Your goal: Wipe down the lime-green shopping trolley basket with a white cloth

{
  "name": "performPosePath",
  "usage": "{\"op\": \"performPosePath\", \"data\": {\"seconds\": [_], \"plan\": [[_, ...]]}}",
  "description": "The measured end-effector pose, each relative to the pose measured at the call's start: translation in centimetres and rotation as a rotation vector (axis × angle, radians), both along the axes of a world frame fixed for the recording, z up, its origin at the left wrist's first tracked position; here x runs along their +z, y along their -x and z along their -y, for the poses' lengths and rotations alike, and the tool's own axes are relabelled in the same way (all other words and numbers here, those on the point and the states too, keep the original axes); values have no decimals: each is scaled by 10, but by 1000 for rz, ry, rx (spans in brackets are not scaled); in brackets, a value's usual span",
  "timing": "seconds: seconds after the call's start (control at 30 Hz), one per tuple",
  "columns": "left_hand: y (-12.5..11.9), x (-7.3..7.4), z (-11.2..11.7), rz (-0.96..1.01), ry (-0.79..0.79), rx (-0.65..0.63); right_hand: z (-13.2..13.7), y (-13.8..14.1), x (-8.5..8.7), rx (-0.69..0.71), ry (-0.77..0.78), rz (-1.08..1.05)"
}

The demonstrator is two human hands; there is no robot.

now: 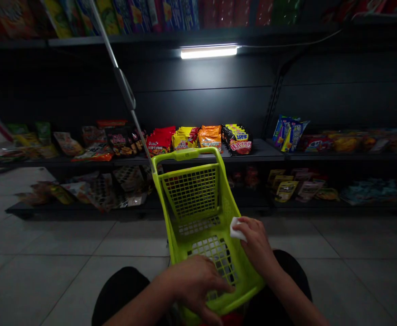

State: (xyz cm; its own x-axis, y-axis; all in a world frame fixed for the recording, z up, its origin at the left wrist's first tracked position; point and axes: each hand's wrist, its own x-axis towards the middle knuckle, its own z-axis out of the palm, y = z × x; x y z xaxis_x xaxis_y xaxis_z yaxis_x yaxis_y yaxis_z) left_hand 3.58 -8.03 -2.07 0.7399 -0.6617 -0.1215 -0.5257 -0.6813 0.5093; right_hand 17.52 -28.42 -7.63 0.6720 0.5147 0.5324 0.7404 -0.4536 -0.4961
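Right hand (254,242) pinches what appears to be a white cloth (237,229) against a green basket (191,192); left hand (195,285) rests on its mesh, fingers spread, before snack shelves (185,154).

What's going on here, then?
A person is working on a lime-green plastic shopping basket with both hands. Their left hand lies over the basket's mesh, while their right hand holds a white cloth at its side. Behind them, snack packets sit on dark store shelves, above a tiled floor.
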Motion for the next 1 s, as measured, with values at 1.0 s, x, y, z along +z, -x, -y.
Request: {"op": "performPosePath", "data": {"seconds": [1.0], "plan": [[-144,-42,-142,597,518,1197,-262,-86,-26,80,-337,-676]]}}
